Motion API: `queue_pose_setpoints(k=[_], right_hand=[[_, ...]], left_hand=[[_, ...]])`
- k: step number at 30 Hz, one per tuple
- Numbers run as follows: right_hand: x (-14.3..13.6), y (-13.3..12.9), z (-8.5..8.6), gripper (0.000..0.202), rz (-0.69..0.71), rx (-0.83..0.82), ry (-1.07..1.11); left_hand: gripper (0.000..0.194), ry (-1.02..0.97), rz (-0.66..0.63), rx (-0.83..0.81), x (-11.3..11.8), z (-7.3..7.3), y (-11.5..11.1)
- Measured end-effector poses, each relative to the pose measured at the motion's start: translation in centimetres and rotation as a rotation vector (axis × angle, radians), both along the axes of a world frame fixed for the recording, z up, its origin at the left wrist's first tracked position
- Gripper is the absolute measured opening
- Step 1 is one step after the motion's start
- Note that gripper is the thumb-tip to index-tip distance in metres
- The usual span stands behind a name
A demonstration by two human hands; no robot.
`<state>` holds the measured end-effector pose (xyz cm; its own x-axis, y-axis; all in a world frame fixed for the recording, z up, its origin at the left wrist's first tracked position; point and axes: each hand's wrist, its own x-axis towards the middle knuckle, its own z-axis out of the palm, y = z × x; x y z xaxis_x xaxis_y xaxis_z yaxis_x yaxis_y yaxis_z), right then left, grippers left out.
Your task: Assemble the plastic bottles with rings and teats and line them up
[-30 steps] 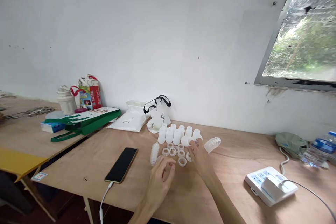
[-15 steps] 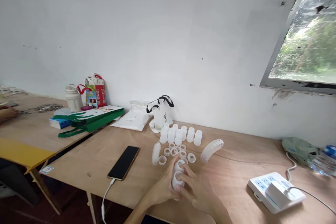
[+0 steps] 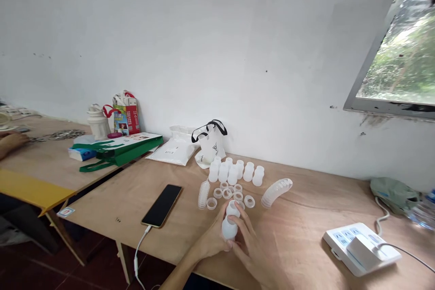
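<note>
Near the table's front edge, a translucent white waisted bottle (image 3: 230, 227) stands between my hands. My left hand (image 3: 212, 238) wraps round its left side, and my right hand (image 3: 246, 240) has its fingers on the right side. Just beyond are several clear rings (image 3: 249, 201). Behind the rings, several similar white bottles (image 3: 258, 176) stand in a group. A stack of clear ribbed pieces (image 3: 203, 195) lies left of the rings, and a curved clear stack (image 3: 277, 192) lies to their right.
A black phone (image 3: 162, 205) with a cable lies at left. A white power strip (image 3: 362, 249) sits at right. White bags (image 3: 175, 150) and a green bag (image 3: 136, 149) are at the back. Another person's hand (image 3: 12, 142) shows at far left.
The held item has turned: two open round ends faced me before, and now one waisted shape shows upright. My right fingers have shifted round it. Another person's hand shows more at far left.
</note>
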<state>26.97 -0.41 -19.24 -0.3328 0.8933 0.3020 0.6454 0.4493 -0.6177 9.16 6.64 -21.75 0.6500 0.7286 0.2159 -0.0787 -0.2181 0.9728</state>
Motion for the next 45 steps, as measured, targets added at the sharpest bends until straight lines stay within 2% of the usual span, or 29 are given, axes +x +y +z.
queue_pose_setpoints(k=[5, 8, 11, 15, 18, 21, 25, 28, 34, 45], right_hand=[[0.4, -0.3, 0.1, 0.043, 0.002, -0.027, 0.044], [1.1, -0.3, 0.4, 0.044, -0.043, 0.003, 0.091], [2.4, 0.1, 0.7, 0.045, -0.194, 0.051, 0.171], [4.5, 0.8, 0.1, 0.046, -0.391, -0.079, 0.095], [5.2, 1.1, -1.0, 0.054, -0.384, -0.147, -0.08], [4.8, 1.3, -1.9, 0.061, -0.358, -0.128, -0.207], [3.9, 2.4, -1.8, 0.069, -0.327, -0.139, -0.374], [3.6, 3.7, -1.7, 0.067, -0.308, -0.119, -0.453], [3.7, 4.8, -2.6, 0.056, -0.318, -0.039, -0.481], [4.2, 2.3, -3.0, 0.04, -0.357, -0.035, -0.393]], left_hand=[[0.126, 0.01, 0.059, 0.052, 0.3, -0.4, -0.1], [0.124, 0.022, 0.066, 0.1, 0.4, -0.7, -0.1], [0.126, 0.088, 0.11, 0.095, 0.4, -0.6, -0.2], [0.129, 0.185, 0.161, 0.095, 0.4, -0.2, -0.5], [0.127, 0.207, 0.182, 0.098, 0.5, -0.1, -0.6], [0.125, 0.19, 0.184, 0.106, 0.6, -0.1, -0.7], [0.123, 0.19, 0.179, 0.103, 0.6, 0.1, -0.7], [0.122, 0.189, 0.172, 0.088, 0.5, 0.0, -0.7], [0.121, 0.171, 0.181, 0.105, 0.5, -0.5, -0.4], [0.119, 0.199, 0.189, 0.096, 0.5, -0.5, -0.5]])
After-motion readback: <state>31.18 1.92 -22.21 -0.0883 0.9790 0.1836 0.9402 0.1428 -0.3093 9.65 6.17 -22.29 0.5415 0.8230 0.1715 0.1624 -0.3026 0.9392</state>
